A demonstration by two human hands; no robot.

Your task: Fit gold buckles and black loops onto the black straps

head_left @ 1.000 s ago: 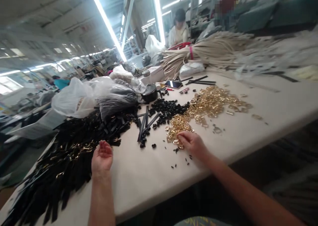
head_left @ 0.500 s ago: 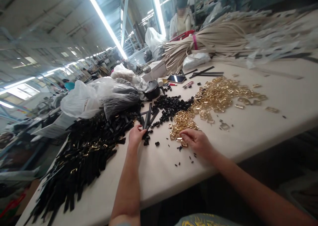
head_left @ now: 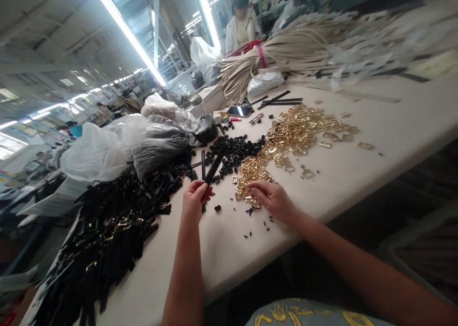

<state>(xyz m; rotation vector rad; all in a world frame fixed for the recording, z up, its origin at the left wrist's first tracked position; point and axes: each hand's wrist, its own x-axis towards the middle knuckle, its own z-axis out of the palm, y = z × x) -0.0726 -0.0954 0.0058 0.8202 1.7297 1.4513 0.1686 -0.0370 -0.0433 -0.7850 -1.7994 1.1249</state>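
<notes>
My left hand (head_left: pixel 195 199) is closed on a black strap (head_left: pixel 214 167), pinched near its lower end. The strap slants up and away over the pile of small black loops (head_left: pixel 234 149). At the near edge of the gold buckles (head_left: pixel 252 173), my right hand (head_left: pixel 274 199) has its thumb and fingers drawn together. Whatever may be between those fingertips is hidden among the buckles. Another black strap (head_left: pixel 203 163) lies just beyond my left hand. A single black loop (head_left: pixel 217 208) rests on the table between my hands.
On the left lies a heap of black straps with gold buckles (head_left: pixel 107 240). Behind it are plastic bags (head_left: pixel 103 147) and a dark lidded pot (head_left: pixel 205 129). Bundled beige strips (head_left: pixel 286 54) and a phone (head_left: pixel 239 111) lie farther back. A person (head_left: pixel 242 27) is across the table.
My left hand has raised the black strap off the table. My right hand stays by the gold buckles. The whole view has shifted, so things appear farther left.
</notes>
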